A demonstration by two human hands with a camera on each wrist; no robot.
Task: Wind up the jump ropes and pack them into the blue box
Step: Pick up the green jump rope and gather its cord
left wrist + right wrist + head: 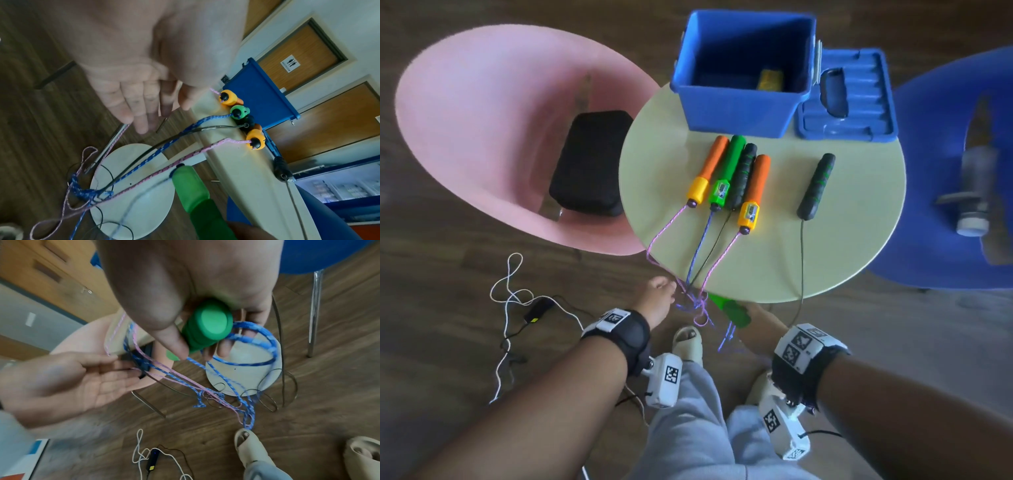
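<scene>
Round pale-green table on dark wood-plank floor. Open blue plastic box at far edge; five rope handles mid-table, cords trailing over near edge. Right hand below that edge, fingers curled round a green handle. Left hand beside the cords, fingers straight, together.

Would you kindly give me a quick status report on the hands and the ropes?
Right hand grips green handle, blue cord looped. Left hand open beside hanging cords. Blue box open on table. Pink, blue, black cords tangled below table edge.
</scene>
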